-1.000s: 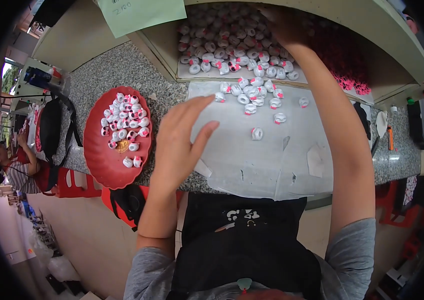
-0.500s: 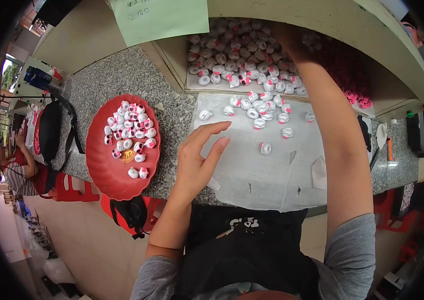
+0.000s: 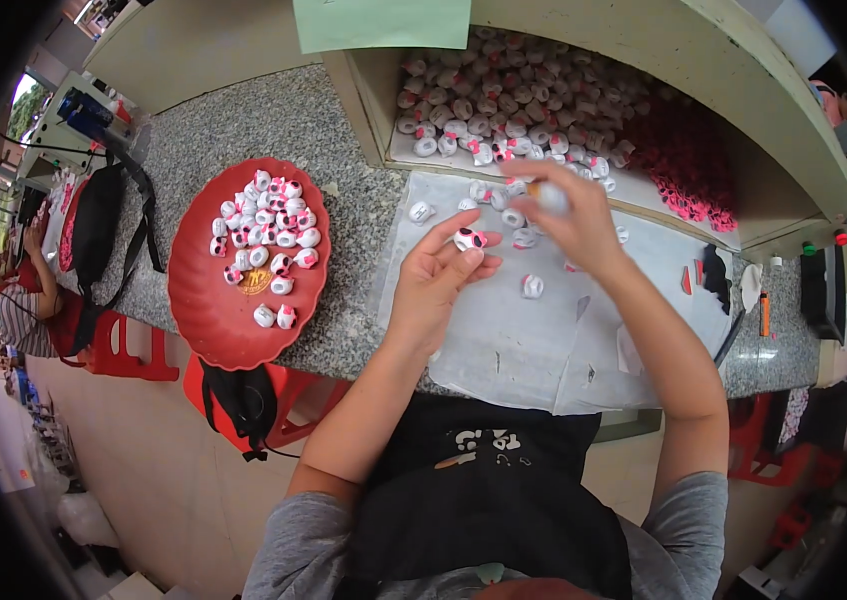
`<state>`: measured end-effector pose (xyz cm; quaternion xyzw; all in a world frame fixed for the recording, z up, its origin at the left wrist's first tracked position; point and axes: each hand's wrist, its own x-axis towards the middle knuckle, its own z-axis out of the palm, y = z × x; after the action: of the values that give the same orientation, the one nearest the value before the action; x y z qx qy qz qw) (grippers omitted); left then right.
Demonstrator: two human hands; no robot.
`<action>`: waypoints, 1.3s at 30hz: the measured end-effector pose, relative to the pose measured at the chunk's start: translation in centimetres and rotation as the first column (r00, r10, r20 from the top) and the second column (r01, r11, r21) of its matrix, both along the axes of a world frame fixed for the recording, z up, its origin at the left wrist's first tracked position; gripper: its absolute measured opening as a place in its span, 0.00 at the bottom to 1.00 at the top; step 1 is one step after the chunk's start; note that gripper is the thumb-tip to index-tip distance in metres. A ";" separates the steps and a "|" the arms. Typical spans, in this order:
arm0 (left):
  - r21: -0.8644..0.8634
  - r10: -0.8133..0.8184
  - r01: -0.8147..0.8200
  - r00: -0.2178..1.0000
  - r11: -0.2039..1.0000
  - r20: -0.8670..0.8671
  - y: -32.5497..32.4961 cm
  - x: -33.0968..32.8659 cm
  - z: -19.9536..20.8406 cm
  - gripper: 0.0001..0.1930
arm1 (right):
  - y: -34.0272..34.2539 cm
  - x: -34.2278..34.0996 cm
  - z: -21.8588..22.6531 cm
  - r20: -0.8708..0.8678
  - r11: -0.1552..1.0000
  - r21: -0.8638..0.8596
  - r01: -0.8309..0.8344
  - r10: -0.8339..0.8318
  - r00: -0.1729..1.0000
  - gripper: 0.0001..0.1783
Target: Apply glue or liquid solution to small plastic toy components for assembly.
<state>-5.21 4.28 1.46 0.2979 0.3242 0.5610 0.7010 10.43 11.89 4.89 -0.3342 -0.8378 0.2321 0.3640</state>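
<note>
My left hand is over the white sheet, its fingertips pinching a small white doll head with pink and dark patches. To its right, my right hand is smeared by motion in front of the open shelf. A blurred white rounded piece shows at its fingers, too smeared for detail. Between and below the hands, several loose white heads with pink bits lie on the sheet, one of them a lone head nearer me.
A red scalloped plate with several finished-looking heads stands at the left. The shelf bay holds a heap of white heads and a pile of pink pieces. An orange marker lies at the right. A person sits far left.
My right hand has come back out of the shelf bay toward my left hand. The left hand, empty before, now pinches a small head. The whole view has shifted slightly.
</note>
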 end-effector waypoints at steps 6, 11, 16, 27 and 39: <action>0.076 0.123 -0.126 0.992 0.989 0.042 -1.0 -0.6 0.1 0.19 | 4.0 -1.4 -1.6 0.360 0.963 0.097 0.252 -0.270 0.893 0.17; 0.109 0.174 -0.173 0.985 0.979 0.002 -1.0 -1.3 -0.7 0.18 | 4.1 -1.6 -2.1 0.315 0.947 0.154 0.283 -0.318 0.894 0.15; 0.096 0.197 -0.190 0.978 0.977 -0.065 -0.3 -1.8 -0.9 0.17 | 0.4 -1.8 -0.5 0.006 0.995 0.069 0.069 -0.070 0.998 0.17; -0.092 0.106 -0.072 0.889 0.993 0.445 -3.5 -4.7 -0.3 0.11 | -7.8 -2.3 3.1 0.126 0.979 0.102 -0.178 0.165 0.978 0.24; 0.514 0.452 -0.068 -0.388 0.855 -0.803 -6.8 -15.3 2.5 0.11 | -10.5 5.6 1.3 -0.014 0.964 -0.189 0.188 -0.194 0.981 0.13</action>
<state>-20.54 -2.49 3.93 0.6146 0.7384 0.2729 -0.0509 16.06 1.37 6.20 -0.4423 -0.7703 0.2790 0.3649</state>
